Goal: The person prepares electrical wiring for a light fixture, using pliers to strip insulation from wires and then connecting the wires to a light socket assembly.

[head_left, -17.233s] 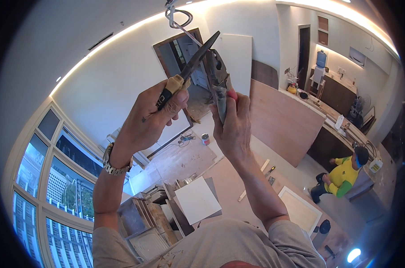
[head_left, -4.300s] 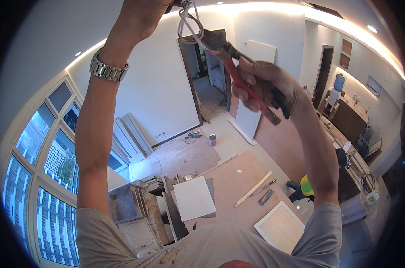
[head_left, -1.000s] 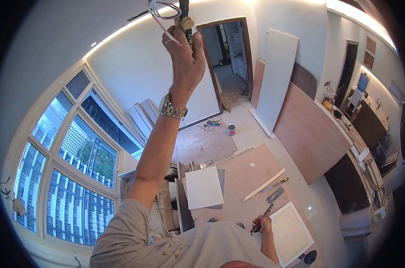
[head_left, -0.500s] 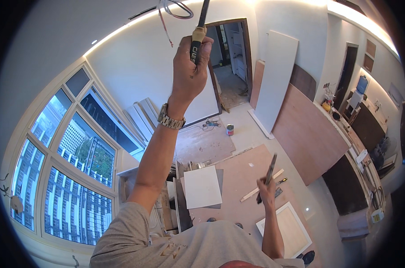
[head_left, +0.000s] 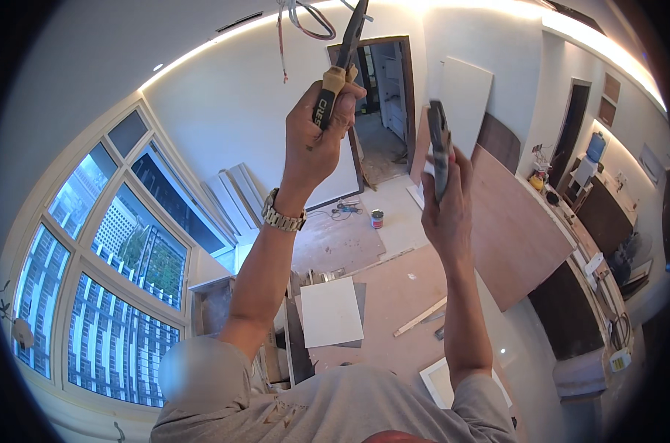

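Observation:
Raised high in front of me, my left hand (head_left: 320,140) is closed around the black-and-tan handles of a pair of pliers (head_left: 333,81). Their dark jaws point up toward a loop of thin wires (head_left: 305,22) hanging from the ceiling. Something thin and pale crosses near the jaw tips; whether the jaws grip it I cannot tell. To the right and a bit lower, my right hand (head_left: 451,199) is wrapped around a narrow dark grey tool (head_left: 440,140) that stands upright. Its exact kind is not clear, and the two tools are apart.
Below me are a pinkish board (head_left: 394,288), a white square panel (head_left: 332,314) and a wooden strip (head_left: 421,317). A small can (head_left: 378,218) stands on the floor. Large boards (head_left: 516,221) lean at right; windows (head_left: 139,244) fill the left, and a doorway (head_left: 383,103) opens ahead.
My right hand has risen from low over the boards to near the left hand's height, bringing the grey tool up. The left hand and pliers have dropped slightly, showing more of the jaws.

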